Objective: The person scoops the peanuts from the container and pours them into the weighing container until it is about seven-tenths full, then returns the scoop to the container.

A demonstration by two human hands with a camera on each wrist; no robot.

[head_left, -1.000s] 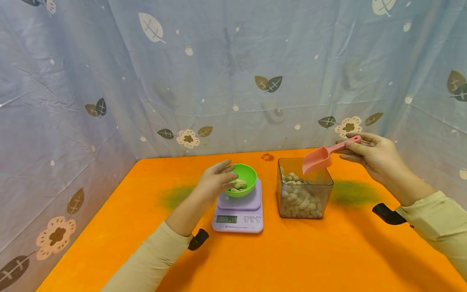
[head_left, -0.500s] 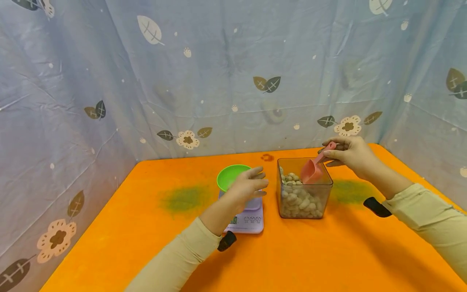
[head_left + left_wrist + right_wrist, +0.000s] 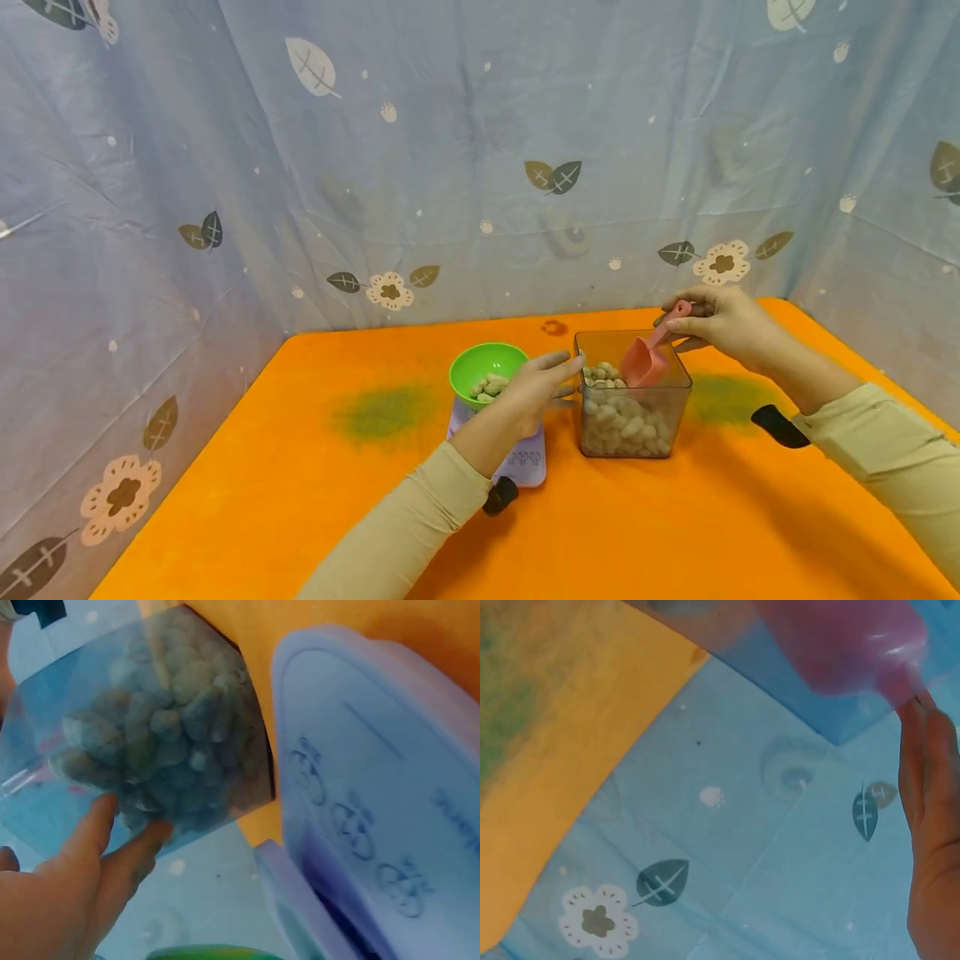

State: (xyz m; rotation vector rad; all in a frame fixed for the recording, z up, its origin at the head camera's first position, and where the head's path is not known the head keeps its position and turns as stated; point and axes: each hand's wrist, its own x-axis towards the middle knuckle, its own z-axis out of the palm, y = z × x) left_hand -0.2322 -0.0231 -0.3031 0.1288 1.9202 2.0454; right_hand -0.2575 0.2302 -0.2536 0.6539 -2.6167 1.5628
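Note:
My right hand (image 3: 731, 327) pinches the handle of a pink scoop (image 3: 639, 363), which dips tilted into a clear, smoky square container (image 3: 677, 408). Peanuts (image 3: 604, 372) fill its lower part, with the scoop's bowl close at their surface. In the right wrist view the pink scoop (image 3: 855, 652) shows through the container's wall. My left hand (image 3: 528, 392) has its fingers extended to the container's left side. The left wrist view has these fingers (image 3: 94, 836) right at the wall, peanuts behind it. A green bowl (image 3: 480, 358) holding several peanuts sits left of this hand.
Under the green bowl stands a lilac kitchen scale (image 3: 529, 468), its display hidden by my left arm. An orange cloth (image 3: 247, 475) covers the table. Patterned blue curtains (image 3: 435, 167) enclose the back and both sides.
My left hand has moved right, from beside the green bowl to the container's side. My right hand has moved left and lowered the scoop into the container.

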